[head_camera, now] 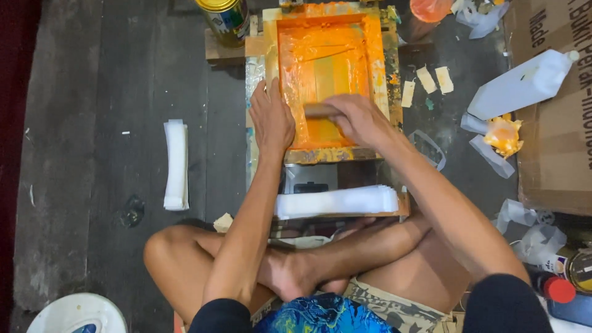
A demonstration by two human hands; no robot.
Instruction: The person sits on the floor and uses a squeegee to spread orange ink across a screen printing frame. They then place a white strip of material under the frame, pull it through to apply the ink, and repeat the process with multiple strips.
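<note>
1 person, cross-legged on dark plank floor [111,92], 2 bare hands at work.

L hand [271,117]: flat, fingers together and extended, pressed on left rail of the frame [269,37], holding nothing.

R hand [356,117]: fist closed on wooden squeegee [319,110] handle, blade end sits in the orange ink, lower half of the screen.

Frame: 1 pc, rectangular, wood, rails smeared orange/yellow; mesh inside coated w/ glossy wet orange ink, streaky. Sits on a low board directly ahead of the knees.

Sheets: 2 stacks of thin white strips. 1 stack [336,201] just below frame, fanned edges, near the feet. 1 stack [176,163] on floor well to the left, long and narrow, upright orientation.

Other counts:
- 1 metal can [225,18], gold lid, top left of frame, round.
- 3 pale tape bits [425,83] stuck on floor right of frame, small rectangles.
- 1 white plastic bottle [521,83] lying tilted on cardboard box [555,154], right side.
- 1 orange-stained crumpled plastic wad [502,137] below bottle.
- 1 white round tub [77,313], bottom left, partly cut off.
- 1 red cap [560,288] lower right; rest blurred, can't tell.
</note>
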